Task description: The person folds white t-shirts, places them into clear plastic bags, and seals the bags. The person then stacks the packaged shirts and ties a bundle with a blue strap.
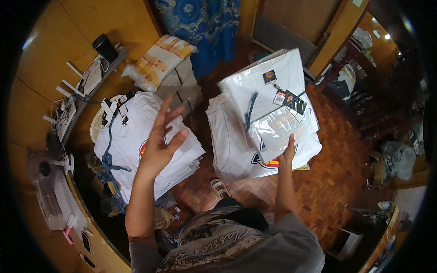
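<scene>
A person looks down at white shirts in a wood-panelled room; the landmark here is the main shirt stack [225,157], set ahead of the person on a parquet floor [334,154]. Lying over the far part of that stack is a bundle of white shirts in clear plastic [268,102], with dark hang tags [293,102] and dark ties on top; whether it rests fully on the stack cannot be told. The right hand [287,152] grips the bundle's near right edge, thumb on the upper face, its other fingers mostly hidden. The left hand [166,136] holds nothing: its fingers are spread, raised in front of a second shirt pile [125,148] just left of the main stack. The step in hand appears to be handling the bagged bundle one-handed; a move from here would call for a second support, since slick plastic could slide. The bundle thus lies beyond the right hand and touches it, while the left hand is well apart, to its left. Beyond the stack hangs a blue curtain [200,29]; far to its left sits a yellow-and-white wrapped parcel [166,59].
</scene>
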The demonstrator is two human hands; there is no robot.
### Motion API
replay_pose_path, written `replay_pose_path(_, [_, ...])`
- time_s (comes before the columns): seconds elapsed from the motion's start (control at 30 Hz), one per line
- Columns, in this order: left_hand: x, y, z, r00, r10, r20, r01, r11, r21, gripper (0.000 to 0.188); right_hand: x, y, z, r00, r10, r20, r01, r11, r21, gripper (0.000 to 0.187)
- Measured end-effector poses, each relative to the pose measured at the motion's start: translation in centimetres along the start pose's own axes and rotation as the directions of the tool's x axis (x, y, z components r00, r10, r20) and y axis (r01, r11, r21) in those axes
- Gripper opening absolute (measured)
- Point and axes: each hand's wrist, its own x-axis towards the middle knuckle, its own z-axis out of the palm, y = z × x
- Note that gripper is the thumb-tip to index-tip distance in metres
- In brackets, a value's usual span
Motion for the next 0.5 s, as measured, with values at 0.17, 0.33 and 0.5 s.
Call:
replay_pose_path(0.17, [-3.9, -6.2, 0.2, 0.958, -0.264, 0.114, 0.256, 0.963, 0.082, 0.069, 6.6, 3.2, 1.6, 0.877, -0.325, -0.354, 0.253, 0.938, -0.235, 0.086])
replay_pose_path(0.33, [-12.2, -13.8, -1.1, 0.835, -0.544, 0.078, 0.547, 0.836, -0.027, 0.068, 7.0, 2.7, 2.4, 0.870, -0.326, -0.370, 0.195, 0.917, -0.349, 0.084])
replay_pose_path(0.5, [-21.7, -16.5, -1.0, 0.668, -0.734, -0.119, 0.703, 0.676, -0.224, 0.067, 10.0, 1.5, 1.0, 0.395, -0.917, -0.060, 0.074, 0.097, -0.993, 0.087])
